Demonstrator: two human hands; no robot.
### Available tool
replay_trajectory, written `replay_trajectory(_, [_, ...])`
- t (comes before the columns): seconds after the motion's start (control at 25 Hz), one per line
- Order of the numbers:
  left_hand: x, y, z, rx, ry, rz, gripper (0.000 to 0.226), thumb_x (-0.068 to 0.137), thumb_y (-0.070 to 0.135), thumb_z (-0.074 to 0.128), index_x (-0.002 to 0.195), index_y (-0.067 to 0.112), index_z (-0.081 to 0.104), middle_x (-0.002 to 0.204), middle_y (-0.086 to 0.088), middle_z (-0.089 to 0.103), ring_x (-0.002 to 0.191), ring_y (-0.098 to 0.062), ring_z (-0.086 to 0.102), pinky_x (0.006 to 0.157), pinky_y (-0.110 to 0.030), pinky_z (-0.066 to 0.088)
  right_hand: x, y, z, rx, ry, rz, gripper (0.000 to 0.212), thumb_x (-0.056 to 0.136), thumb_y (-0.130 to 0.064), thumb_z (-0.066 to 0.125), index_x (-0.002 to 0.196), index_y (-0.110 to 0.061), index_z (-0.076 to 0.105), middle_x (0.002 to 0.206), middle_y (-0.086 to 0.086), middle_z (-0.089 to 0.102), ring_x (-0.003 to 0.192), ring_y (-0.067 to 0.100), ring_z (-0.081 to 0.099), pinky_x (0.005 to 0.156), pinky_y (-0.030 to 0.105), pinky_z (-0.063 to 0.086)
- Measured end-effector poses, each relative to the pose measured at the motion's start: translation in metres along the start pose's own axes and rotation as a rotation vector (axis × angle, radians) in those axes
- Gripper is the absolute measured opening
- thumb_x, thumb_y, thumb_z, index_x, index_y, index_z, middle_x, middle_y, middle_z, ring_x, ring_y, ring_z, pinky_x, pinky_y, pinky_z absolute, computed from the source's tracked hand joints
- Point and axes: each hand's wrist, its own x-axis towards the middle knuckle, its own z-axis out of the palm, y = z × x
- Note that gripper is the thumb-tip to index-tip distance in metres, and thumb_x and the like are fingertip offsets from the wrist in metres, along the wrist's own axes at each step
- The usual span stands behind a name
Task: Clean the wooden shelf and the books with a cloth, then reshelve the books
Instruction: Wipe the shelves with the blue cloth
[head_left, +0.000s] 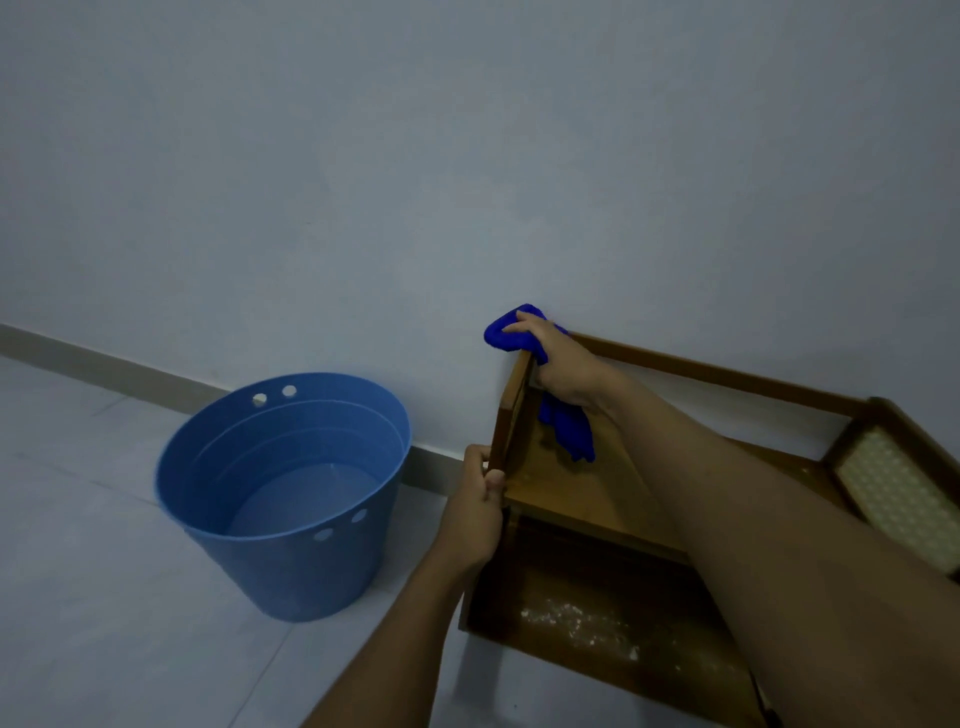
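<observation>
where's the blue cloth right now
In the head view, right of centre: the blue cloth is gripped by the right hand over the back left corner of the wooden shelf, right of the blue bucket.

- No txt, labels, brands, nos. or signs you can read anywhere in this view.
</observation>
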Motion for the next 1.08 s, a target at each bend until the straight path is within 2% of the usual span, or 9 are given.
replay_trajectory(0.12, [0.0,0.001,0.001,0.015,0.003,0.006,0.037,0.091,0.043,0.023,0.111,0.016,0.037,0.091,0.003,0.054,0.079,-0.012,0.056,0.07,-0.031,0.048,-0.019,-0.012,-0.008,-0.018,-0.05,-0.013,0.072,0.077,0.023,0.04,0.135,-0.02,0.047,0.144,-0.002,0.038,0.134,0.015,0.033,0.106,0.03,0.033])
replay_trajectory(0.2, [0.0,0.0,0.001,0.024,0.015,0.004,0.038,0.088,0.044,0.023,0.11,0.017,0.038,0.089,0.001,0.054,0.078,-0.014,0.057,0.071,-0.038,0.05,-0.042,-0.022,-0.003,-0.035,-0.063,-0.065,0.072,0.077,0.022,0.041,0.133,-0.023,0.048,0.14,-0.005,0.042,0.127,0.009,0.037,0.099,0.025,0.033])
replay_trajectory(0.28, [0.001,-0.001,0.001,0.021,0.026,0.026,0.036,0.089,0.043,0.024,0.108,0.016,0.039,0.086,0.0,0.053,0.075,-0.014,0.056,0.07,-0.041,0.05,-0.065,-0.03,0.008,-0.075,-0.048,-0.111,0.076,0.077,0.019,0.043,0.136,-0.028,0.044,0.146,-0.005,0.037,0.134,0.014,0.034,0.097,0.024,0.032])
replay_trajectory(0.4, [-0.001,0.0,0.0,0.007,0.032,0.039,0.039,0.089,0.044,0.025,0.109,0.014,0.04,0.084,-0.003,0.053,0.075,-0.018,0.055,0.07,-0.041,0.049,-0.082,-0.033,0.021,-0.139,-0.095,-0.191,0.076,0.077,0.017,0.044,0.13,-0.038,0.045,0.151,-0.014,0.031,0.143,0.023,0.023,0.105,0.035,0.035])
replay_trajectory(0.52, [-0.001,0.005,-0.001,0.021,0.017,0.031,0.045,0.087,0.049,0.026,0.111,0.013,0.039,0.087,-0.002,0.054,0.078,-0.016,0.056,0.068,-0.031,0.049,-0.082,-0.033,0.016,-0.115,-0.146,-0.213,0.067,0.079,0.017,0.043,0.116,-0.038,0.052,0.15,-0.015,0.033,0.147,0.021,0.008,0.111,0.04,0.025])
replay_trajectory(0.72, [-0.002,0.006,-0.004,0.021,0.007,0.011,0.035,0.097,0.04,0.023,0.11,0.013,0.039,0.09,0.001,0.052,0.08,-0.012,0.054,0.069,-0.024,0.046,-0.05,-0.029,0.002,-0.06,-0.105,-0.189,0.061,0.075,0.022,0.039,0.115,-0.019,0.059,0.141,-0.001,0.044,0.131,0.011,0.033,0.107,0.03,0.028])
replay_trajectory(0.8, [-0.002,0.006,-0.004,0.018,-0.005,-0.01,0.024,0.102,0.029,0.023,0.112,0.014,0.038,0.095,-0.001,0.053,0.085,-0.015,0.056,0.073,-0.027,0.047,-0.035,-0.021,-0.004,-0.052,-0.089,-0.136,0.06,0.076,0.023,0.037,0.117,-0.016,0.059,0.145,0.0,0.04,0.133,0.008,0.026,0.112,0.033,0.022])
replay_trajectory(0.88, [-0.002,0.006,-0.003,0.038,-0.009,-0.013,0.023,0.102,0.027,0.023,0.115,0.015,0.038,0.099,-0.001,0.054,0.09,-0.017,0.057,0.075,-0.028,0.048,-0.02,-0.012,-0.005,-0.054,-0.074,-0.104,0.06,0.077,0.022,0.038,0.115,-0.019,0.057,0.149,0.0,0.036,0.144,0.018,0.011,0.116,0.039,0.01])
replay_trajectory(1.08, [-0.005,0.008,-0.001,0.035,-0.001,-0.025,0.022,0.102,0.025,0.023,0.117,0.016,0.037,0.101,0.001,0.054,0.091,-0.014,0.057,0.075,-0.024,0.048,-0.004,-0.005,-0.004,-0.048,-0.078,-0.034,0.072,0.075,0.022,0.037,0.124,-0.028,0.05,0.156,0.003,0.02,0.145,0.025,0.014,0.113,0.034,0.022])
